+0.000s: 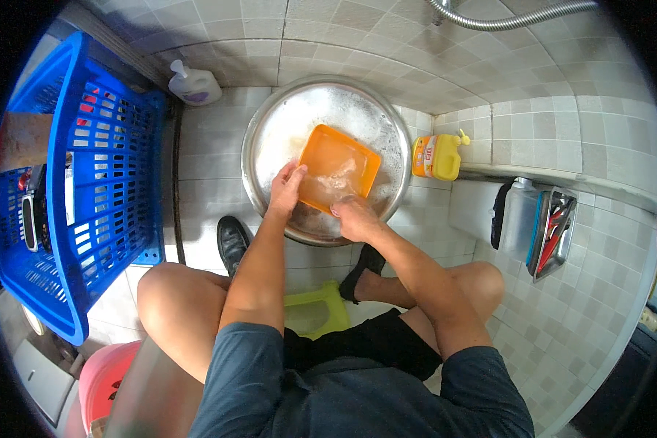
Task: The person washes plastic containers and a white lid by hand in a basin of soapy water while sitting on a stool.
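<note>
An orange rectangular plastic tray (365,162) is tilted in a round metal basin (252,157), with cloudy water sloshing inside it. My left hand (287,188) grips the tray's left rim, thumb over the edge. At the near side of the tray is my right hand (358,219), its fingers curled closed; whatever they hold is hidden beneath them. Suds (285,117) cover much of the basin's water around the tray.
A yellow pump bottle (436,157) stands right of the basin, and a white bottle (194,84) far left. A tall blue basket (109,160) fills the left side. Metal containers (536,226) rest on a right ledge. A green stool (317,310) is under me.
</note>
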`<control>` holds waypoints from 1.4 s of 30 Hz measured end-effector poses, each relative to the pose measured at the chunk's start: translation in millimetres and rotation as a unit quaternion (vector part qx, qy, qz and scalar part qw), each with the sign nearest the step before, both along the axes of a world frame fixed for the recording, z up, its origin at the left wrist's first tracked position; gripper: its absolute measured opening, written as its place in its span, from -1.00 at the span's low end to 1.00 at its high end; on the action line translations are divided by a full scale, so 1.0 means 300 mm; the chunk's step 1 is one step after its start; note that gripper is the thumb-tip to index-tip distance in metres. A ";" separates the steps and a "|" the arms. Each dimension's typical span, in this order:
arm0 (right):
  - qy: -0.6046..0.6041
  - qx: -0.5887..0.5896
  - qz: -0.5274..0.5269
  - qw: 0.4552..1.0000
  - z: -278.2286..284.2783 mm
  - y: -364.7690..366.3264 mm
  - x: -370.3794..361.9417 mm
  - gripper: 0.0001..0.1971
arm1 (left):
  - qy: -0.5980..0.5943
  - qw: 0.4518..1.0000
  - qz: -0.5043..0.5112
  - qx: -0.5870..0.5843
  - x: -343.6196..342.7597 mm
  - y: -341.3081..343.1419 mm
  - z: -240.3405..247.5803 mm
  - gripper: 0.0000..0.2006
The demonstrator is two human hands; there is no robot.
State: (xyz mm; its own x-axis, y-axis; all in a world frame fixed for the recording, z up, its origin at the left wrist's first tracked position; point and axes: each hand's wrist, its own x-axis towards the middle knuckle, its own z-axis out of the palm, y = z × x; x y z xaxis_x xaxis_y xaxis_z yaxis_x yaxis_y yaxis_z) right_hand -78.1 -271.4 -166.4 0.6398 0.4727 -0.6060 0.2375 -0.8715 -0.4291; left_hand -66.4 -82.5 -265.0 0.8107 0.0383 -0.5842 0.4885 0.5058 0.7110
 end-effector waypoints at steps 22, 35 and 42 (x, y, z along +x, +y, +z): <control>0.299 0.379 -0.620 0.619 -0.056 -0.078 0.060 -0.59 | -0.005 0.999 -0.033 0.005 -0.028 0.077 0.023 -0.42; 0.303 0.233 -0.320 0.867 -0.179 0.139 0.120 -0.59 | 0.058 0.992 -0.076 -0.084 0.003 0.010 0.014 -0.41; 0.022 0.026 -0.053 0.998 -0.277 0.139 0.176 -0.49 | -0.001 0.991 -0.135 0.010 -0.017 0.034 -0.049 -0.17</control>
State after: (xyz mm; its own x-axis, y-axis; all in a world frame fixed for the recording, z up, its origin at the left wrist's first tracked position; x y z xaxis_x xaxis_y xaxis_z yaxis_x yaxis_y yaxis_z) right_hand -25.2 -229.7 -249.4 0.6614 0.4348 -0.6111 0.1241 -0.8670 -0.4826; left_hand -71.4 -72.4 -279.7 0.7945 -0.1682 -0.5835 0.6021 0.3430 0.7210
